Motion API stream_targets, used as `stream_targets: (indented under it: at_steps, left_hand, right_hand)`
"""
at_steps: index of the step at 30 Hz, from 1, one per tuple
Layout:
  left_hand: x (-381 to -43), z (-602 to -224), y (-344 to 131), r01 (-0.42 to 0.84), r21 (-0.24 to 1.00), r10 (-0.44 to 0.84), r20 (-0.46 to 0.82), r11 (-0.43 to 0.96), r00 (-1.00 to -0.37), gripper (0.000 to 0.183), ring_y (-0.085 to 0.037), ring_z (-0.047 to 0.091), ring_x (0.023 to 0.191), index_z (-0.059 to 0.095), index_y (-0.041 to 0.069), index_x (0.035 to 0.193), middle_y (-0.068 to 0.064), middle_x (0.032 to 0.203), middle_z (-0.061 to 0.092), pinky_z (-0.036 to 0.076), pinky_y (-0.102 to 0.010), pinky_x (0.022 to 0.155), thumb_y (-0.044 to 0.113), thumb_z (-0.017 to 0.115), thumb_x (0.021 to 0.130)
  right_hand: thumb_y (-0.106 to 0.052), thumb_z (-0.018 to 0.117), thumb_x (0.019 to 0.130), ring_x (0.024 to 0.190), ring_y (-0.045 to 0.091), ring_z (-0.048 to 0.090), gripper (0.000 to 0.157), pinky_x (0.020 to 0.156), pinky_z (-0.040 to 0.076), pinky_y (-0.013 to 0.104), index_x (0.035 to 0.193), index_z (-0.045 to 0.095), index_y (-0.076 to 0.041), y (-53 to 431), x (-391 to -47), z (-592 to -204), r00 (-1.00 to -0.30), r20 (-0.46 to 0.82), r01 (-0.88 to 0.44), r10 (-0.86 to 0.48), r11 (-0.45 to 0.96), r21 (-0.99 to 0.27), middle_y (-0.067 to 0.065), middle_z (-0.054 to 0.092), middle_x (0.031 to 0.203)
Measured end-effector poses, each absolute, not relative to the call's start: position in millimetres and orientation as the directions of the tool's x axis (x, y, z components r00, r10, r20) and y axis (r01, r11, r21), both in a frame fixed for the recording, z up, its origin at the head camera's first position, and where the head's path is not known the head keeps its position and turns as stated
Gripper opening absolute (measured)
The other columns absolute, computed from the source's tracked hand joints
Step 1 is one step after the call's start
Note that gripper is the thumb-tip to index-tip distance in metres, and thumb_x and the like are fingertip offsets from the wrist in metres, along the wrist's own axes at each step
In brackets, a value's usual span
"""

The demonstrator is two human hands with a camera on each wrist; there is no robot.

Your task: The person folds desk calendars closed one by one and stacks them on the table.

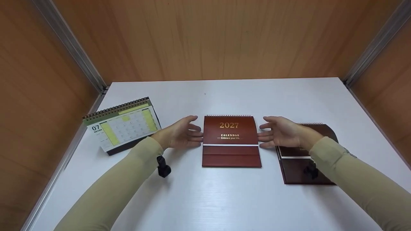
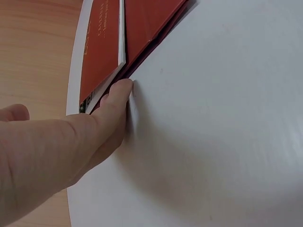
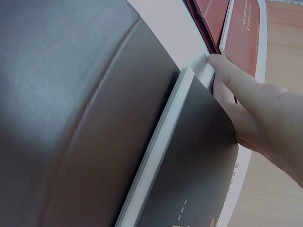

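Note:
A red 2027 desk calendar (image 1: 230,155) lies in the middle of the white table, its spiral binding along the far edge. My left hand (image 1: 183,133) is at its left side, fingers extended and fingertips right at the edge. In the left wrist view those fingers (image 2: 111,101) meet the calendar's side low by the tabletop. On the opposite side my right hand (image 1: 281,132) mirrors this, fingers extended toward the right edge, thumb raised apart. The right wrist view has its fingertips (image 3: 218,61) at the red calendar's side. Neither hand curls round anything.
A dark brown calendar (image 1: 297,171) lies at the right, partly hidden under my right forearm. At the left, a spiral calendar (image 1: 128,126) showing month 07 stands tilted. Wooden panels (image 1: 224,41) enclose the white table (image 1: 205,202) at the back and sides.

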State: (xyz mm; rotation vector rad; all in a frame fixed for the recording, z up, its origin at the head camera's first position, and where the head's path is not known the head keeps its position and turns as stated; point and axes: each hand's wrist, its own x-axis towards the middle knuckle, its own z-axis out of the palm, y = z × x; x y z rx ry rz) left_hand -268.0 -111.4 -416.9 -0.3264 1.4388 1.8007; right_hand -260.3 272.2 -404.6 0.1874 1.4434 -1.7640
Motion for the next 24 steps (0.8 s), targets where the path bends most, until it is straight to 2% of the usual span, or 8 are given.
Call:
stream_targets:
  at_steps: [11,24]
  left_hand:
    - [-268.6,-424.2,-112.4,-0.708,0.704,0.428,-0.624,-0.052,-0.653,0.078,-0.037,0.039,0.152,0.028,-0.009,0.162,-0.024,0.160,0.038,0.038,-0.044,0.124,0.049,0.041,0.111]
    - [-271.9,-425.0,-114.0,-0.723,0.690,0.446,-0.635,-0.038,-0.630,0.078,-0.036,0.037,0.154,0.028,-0.008,0.163,-0.023,0.165,0.036,0.035,-0.044,0.126,0.050,0.038,0.112]
  right_hand:
    - [-0.039,0.026,0.116,0.161,0.044,0.012,0.076,0.129,0.026,0.052,0.165,-0.008,0.008,265.7,-260.2,-412.0,-0.656,-0.575,0.658,-0.489,0.002,-0.753,0.035,0.004,0.171]
    - [-0.039,0.026,0.116,0.161,0.044,0.014,0.076,0.128,0.029,0.049,0.165,-0.006,0.009,263.6,-259.0,-415.9,-0.653,-0.574,0.651,-0.495,0.020,-0.759,0.033,0.005,0.172]
